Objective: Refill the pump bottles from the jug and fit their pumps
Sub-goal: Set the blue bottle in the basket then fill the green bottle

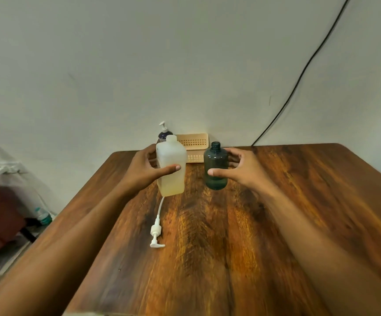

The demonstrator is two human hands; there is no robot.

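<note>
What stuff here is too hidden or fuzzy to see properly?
All in the head view:
- Dark pump bottle: its body is hidden behind the jug held by the left hand.
- Basket: inside not visible; the jug covers its left end.
- Loose pump: its tube's far end vanishes at the jug's base.
- Floor bottle: small and blurred.
- Right hand: fingertips hidden behind the green bottle.

Wood table [276, 213] w/ loose white pump [156, 231], beige basket [195, 142] at far edge
</note>
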